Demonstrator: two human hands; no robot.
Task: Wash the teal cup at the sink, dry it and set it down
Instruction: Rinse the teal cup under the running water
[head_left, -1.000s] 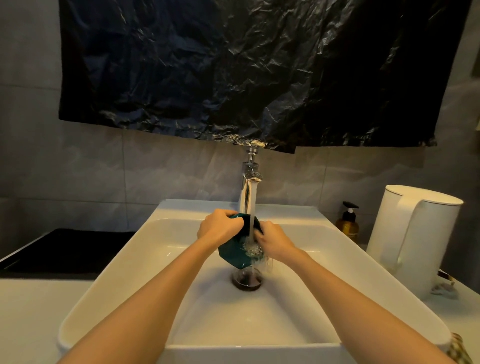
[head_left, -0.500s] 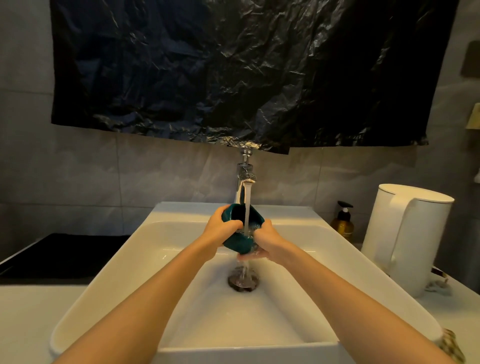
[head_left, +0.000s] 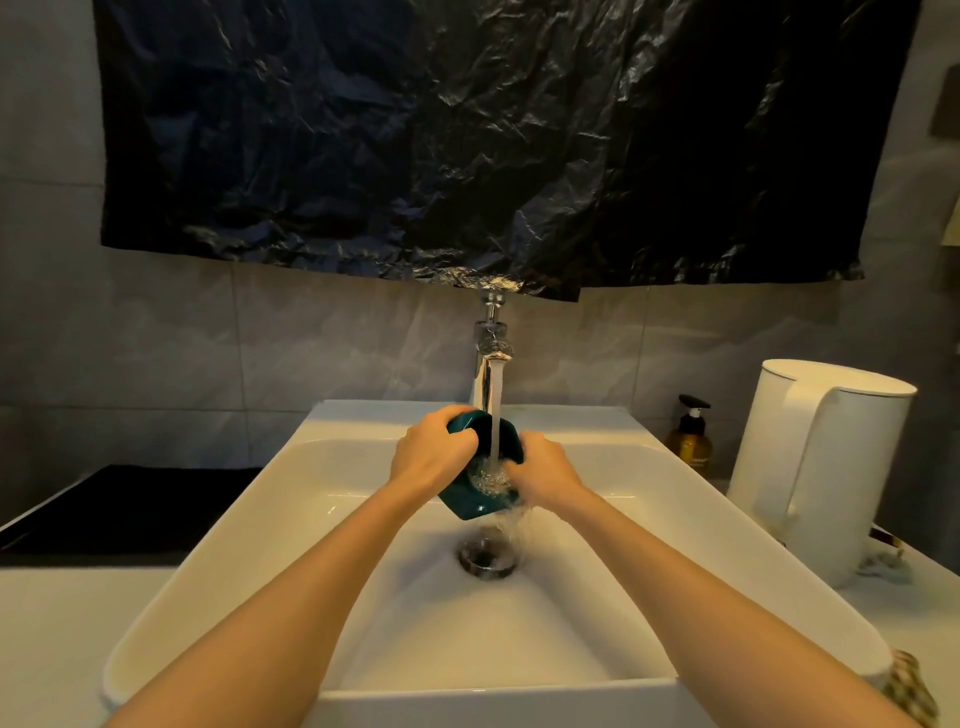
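The teal cup is held tilted under the running chrome tap, over the white sink. Water falls into the cup's mouth and spills from its lower edge toward the drain. My left hand grips the cup's upper left side. My right hand is on the cup's right side, fingers at its rim and inside, partly hidden by the splashing water.
A white kettle stands on the counter at the right, with an amber pump bottle behind it. A checked cloth lies at the sink's right front corner. A dark hob lies to the left. Black plastic sheeting covers the wall above.
The cup has tipped further over and sits a little lower under the stream. My right hand has shifted on its rim. Both hands keep their hold.
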